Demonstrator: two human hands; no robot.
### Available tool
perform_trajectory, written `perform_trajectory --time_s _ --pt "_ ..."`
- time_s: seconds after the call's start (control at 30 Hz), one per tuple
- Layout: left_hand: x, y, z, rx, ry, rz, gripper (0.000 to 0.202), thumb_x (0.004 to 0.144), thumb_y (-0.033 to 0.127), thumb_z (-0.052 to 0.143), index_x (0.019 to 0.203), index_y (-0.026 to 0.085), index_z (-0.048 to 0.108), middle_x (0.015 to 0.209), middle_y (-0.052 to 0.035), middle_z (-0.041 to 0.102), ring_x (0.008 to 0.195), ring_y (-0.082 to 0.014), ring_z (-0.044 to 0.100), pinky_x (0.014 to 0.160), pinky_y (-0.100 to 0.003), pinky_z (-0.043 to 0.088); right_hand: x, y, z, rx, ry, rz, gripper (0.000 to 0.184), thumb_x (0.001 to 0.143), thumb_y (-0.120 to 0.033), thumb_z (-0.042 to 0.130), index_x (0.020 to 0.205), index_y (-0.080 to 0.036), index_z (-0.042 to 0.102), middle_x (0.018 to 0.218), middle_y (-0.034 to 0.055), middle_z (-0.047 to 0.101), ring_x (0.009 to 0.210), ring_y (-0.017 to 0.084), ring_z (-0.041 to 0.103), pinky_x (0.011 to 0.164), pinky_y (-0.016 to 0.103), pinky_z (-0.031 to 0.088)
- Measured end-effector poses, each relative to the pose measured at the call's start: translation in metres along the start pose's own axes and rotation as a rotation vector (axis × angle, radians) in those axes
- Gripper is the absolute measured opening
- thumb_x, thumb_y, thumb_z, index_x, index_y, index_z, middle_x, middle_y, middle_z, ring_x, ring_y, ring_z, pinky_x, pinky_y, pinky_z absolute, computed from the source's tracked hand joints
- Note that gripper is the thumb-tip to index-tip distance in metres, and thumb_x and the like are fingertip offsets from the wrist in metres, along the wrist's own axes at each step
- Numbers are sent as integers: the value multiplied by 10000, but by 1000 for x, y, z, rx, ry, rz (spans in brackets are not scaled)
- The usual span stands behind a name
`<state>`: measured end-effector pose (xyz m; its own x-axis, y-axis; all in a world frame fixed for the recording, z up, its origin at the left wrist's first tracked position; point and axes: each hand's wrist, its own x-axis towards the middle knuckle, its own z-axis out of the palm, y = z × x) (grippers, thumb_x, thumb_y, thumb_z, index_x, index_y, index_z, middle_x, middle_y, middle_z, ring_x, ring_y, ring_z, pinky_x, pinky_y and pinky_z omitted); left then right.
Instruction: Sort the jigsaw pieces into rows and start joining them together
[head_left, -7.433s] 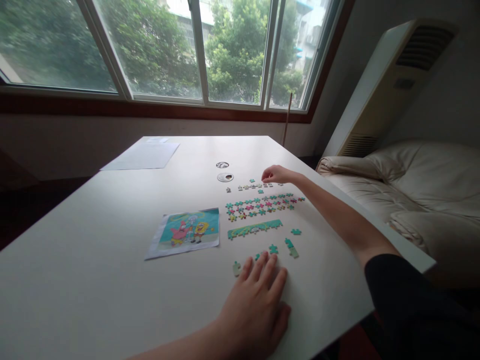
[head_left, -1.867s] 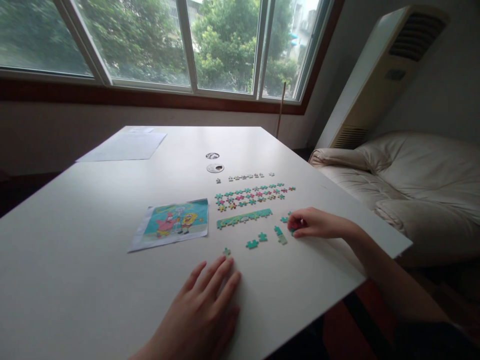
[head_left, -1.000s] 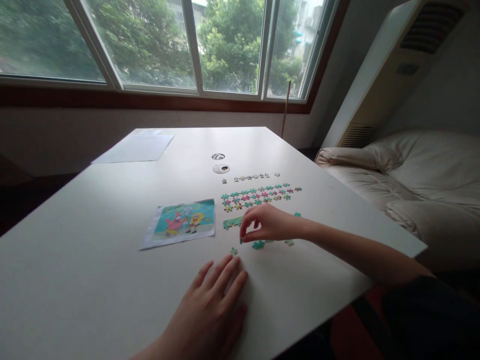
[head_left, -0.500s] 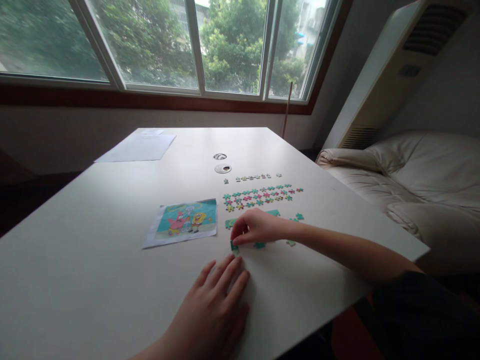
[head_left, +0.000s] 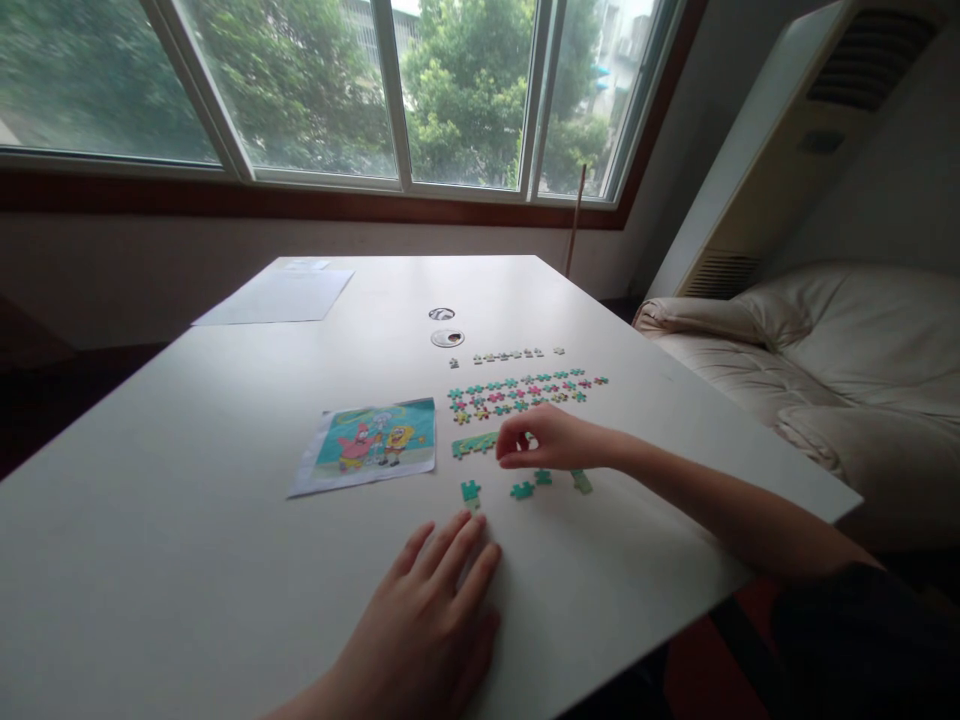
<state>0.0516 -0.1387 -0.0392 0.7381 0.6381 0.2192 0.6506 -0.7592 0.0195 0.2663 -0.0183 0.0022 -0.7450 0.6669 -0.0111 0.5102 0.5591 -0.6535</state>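
Note:
My left hand (head_left: 427, 610) lies flat on the white table with its fingers stretched out. Its fingertips are at the near edge of a small pair of joined jigsaw pieces, teal (head_left: 470, 490) above and pale green below. My right hand (head_left: 551, 438) hovers over the right part of a joined strip of green puzzle pieces (head_left: 471, 445). Its thumb and fingers curl into a loop, tips close together, and no piece shows between them. Below it lie loose teal pieces (head_left: 522, 491) and a pale green piece (head_left: 581, 482), partly joined to teal.
Rows of loose puzzle pieces (head_left: 517, 395) lie beyond the strip, with a shorter row (head_left: 514, 355) behind. Left of them is a printed cartoon picture (head_left: 375, 440). Two round discs (head_left: 448, 339) and a large white sheet (head_left: 277, 297) lie farther back. A cream sofa (head_left: 862, 350) stands to the right.
My right hand has let go of the teal piece, now lying by the left fingertips, and moved right and up over the strip. My left hand has stayed put.

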Motion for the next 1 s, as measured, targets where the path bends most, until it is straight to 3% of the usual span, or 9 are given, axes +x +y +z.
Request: perform_trajectory --time_s 0.2,0.43,0.63,0.83,1.0 --pt "0 1 1 -5 -19 -35 400 773 204 456 1172 222 456 1277 -90 460 1171 -274 402 928 -425 352 -35 16 -25 -29 -46 62 332 798 -433 496 725 -128 602 599 -10 535 553 74 440 526 185 344" --pt "-4 -1 2 42 12 -86 446 808 287 460 1243 202 412 1350 -114 376 1195 -276 376 939 -405 355 -51 21 -36 -142 -60 70 183 777 -321 530 779 -159 613 736 17 622 654 99 536 613 202 396" --pt "-7 -5 8 49 19 -79 450 835 346 437 1261 205 408 1373 -111 351 1217 -284 356 956 -418 340 -69 55 -72 -291 115 328 238 749 -378 532 775 -160 626 708 20 625 639 121 540 604 224 387" --pt "-6 -7 7 60 4 -64 447 849 357 417 1274 218 402 1365 -104 368 1226 -284 348 947 -427 352 -88 91 -94 -315 51 515 288 713 -417 544 763 -150 639 691 35 631 640 142 534 588 237 376" --pt "-6 -8 7 51 9 -64 445 850 363 421 1272 222 409 1365 -95 372 1224 -277 353 949 -413 355 -90 90 -94 -277 -5 545 291 692 -424 556 751 -151 639 688 32 634 638 145 536 576 240 373"
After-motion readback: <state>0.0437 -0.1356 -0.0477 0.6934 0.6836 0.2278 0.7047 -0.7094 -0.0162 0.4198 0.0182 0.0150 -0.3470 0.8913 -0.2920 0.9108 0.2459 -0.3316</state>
